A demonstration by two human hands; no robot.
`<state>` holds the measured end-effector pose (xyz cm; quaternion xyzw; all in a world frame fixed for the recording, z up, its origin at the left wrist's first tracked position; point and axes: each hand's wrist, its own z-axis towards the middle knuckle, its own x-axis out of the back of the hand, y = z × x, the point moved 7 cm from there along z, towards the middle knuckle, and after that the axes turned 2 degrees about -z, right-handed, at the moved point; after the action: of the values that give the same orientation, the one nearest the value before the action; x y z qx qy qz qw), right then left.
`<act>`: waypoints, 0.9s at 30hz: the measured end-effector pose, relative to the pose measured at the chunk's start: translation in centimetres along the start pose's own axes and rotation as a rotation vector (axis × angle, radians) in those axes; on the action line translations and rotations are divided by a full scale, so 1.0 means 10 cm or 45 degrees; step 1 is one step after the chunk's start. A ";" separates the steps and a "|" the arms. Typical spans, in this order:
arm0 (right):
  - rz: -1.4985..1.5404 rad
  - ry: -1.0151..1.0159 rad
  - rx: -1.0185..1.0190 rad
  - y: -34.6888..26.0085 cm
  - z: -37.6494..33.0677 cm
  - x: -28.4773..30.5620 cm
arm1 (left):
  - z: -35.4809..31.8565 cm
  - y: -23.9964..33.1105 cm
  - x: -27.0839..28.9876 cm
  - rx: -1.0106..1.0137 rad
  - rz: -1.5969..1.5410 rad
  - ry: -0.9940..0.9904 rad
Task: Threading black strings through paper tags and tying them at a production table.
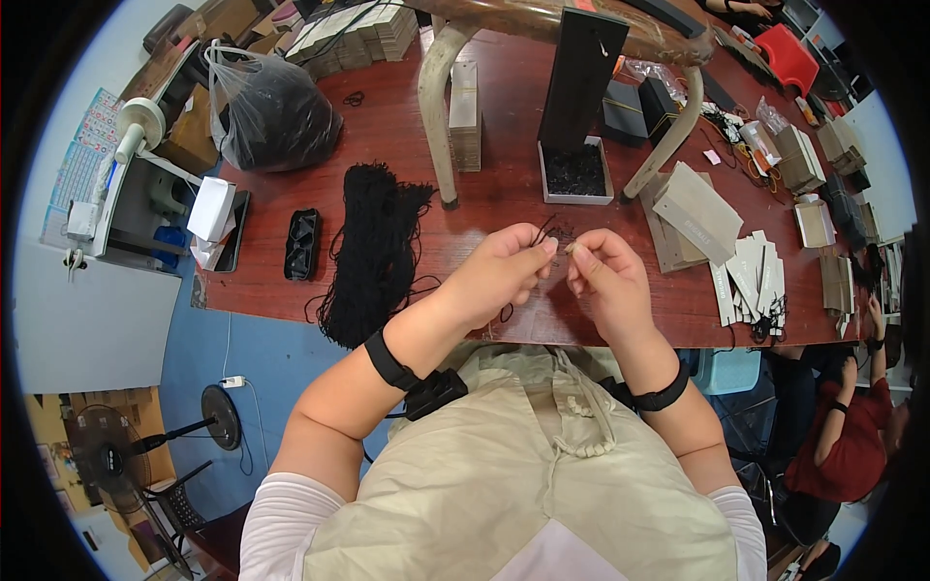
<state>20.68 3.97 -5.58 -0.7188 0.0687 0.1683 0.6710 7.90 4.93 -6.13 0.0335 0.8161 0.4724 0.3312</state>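
Note:
Near the table's front edge my left hand is closed in a pinch, with thin black cord at its fingertips. Close beside it, my right hand also pinches; what sits in its fingertips is too small to make out. Loose dark strands hang around and between the two hands. To the left lies a thick bundle of black cords, partly over the table's front edge. Beyond my hands stands a shallow white box holding small black pieces, with a tall black panel upright behind it.
A small stool straddles the table's middle. Left are a black tray and a filled plastic bag. Grey boards and white printed strips lie right. Another person in red sits at the right.

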 end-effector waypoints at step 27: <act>-0.942 0.006 0.548 -0.46 0.06 0.01 | 0.04 0.15 0.03 -0.226 0.354 0.119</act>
<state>22.16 5.00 -1.33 -0.5389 -0.1585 -0.1036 0.8208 7.53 6.13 -5.21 0.0946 0.7734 0.5847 0.2260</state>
